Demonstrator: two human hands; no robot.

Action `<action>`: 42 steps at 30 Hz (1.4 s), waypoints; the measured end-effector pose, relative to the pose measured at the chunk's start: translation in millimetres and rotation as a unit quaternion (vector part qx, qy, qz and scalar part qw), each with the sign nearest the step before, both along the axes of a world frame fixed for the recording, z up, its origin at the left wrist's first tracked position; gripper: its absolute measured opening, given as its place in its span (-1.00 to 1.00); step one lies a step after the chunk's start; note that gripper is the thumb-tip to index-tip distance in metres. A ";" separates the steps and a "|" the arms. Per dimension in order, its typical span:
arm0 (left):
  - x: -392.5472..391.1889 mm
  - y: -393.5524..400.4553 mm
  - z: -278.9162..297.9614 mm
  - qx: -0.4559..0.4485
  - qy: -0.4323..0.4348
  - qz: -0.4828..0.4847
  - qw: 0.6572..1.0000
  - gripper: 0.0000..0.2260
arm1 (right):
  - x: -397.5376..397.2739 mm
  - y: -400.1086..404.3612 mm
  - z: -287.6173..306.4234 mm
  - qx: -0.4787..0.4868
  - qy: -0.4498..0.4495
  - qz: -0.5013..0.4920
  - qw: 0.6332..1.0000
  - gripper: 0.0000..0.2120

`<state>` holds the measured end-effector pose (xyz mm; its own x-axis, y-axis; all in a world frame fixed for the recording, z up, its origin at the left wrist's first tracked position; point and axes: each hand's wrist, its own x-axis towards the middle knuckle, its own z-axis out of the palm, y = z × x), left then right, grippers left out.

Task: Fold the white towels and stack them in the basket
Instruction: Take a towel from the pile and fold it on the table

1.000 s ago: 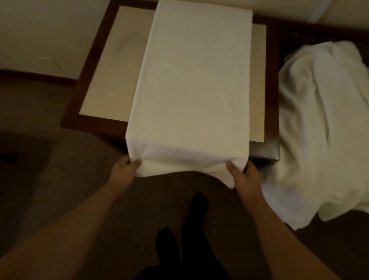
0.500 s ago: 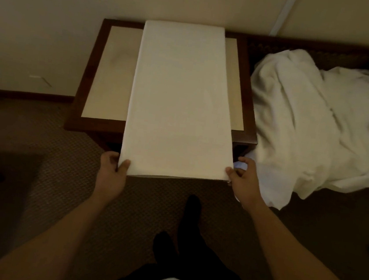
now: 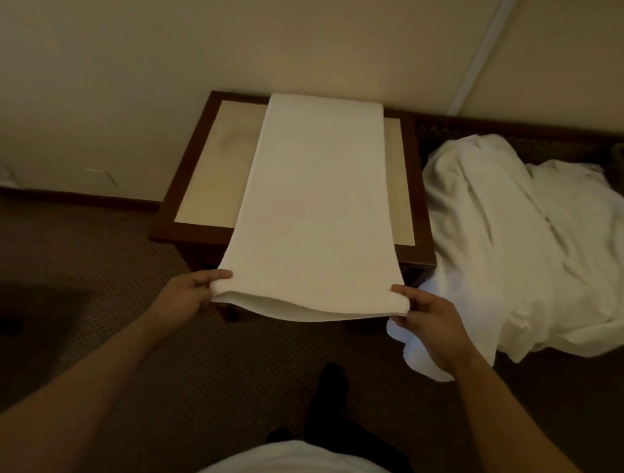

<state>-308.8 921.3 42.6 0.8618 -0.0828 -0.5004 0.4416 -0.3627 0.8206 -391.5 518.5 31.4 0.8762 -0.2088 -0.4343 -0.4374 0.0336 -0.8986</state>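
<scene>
1. Currently the towel (image 3: 317, 206) lies lengthwise on the table (image 3: 209, 170); its near end overhangs the table's front edge, lifted.
2. Left hand (image 3: 183, 295) and right hand (image 3: 428, 327) each pinch one near corner, thumbs on top.
3. Judgement: carry both corners level toward the table's far edge, keeping the side edges aligned.
4. Risk: the sagging middle may crease.
5. Unfolded towels (image 3: 535, 242) lie heaped right of the table; the basket (image 3: 622, 162) is beyond them.

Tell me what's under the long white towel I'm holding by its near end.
The folded towel lies along a dark-framed table with a tan inlaid top, showing on both sides. Its near end overhangs, pinched by the left hand and right hand. The table's middle strip is covered.
</scene>
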 end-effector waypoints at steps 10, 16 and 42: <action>6.7 9.1 22.6 0.006 -0.105 -0.085 0.991 -0.62 | 3.8 4.1 15.0 -0.134 -0.122 0.023 0.983 -0.70; 32.7 13.6 25.6 0.019 -0.130 -0.122 0.984 -0.66 | 26.6 -3.1 26.1 -0.216 -0.171 0.047 0.960 -0.45; 340.6 -117.3 -36.5 0.242 -0.119 0.099 0.958 -0.68 | 362.8 -58.8 -51.6 -0.266 -0.012 -0.033 0.963 -0.67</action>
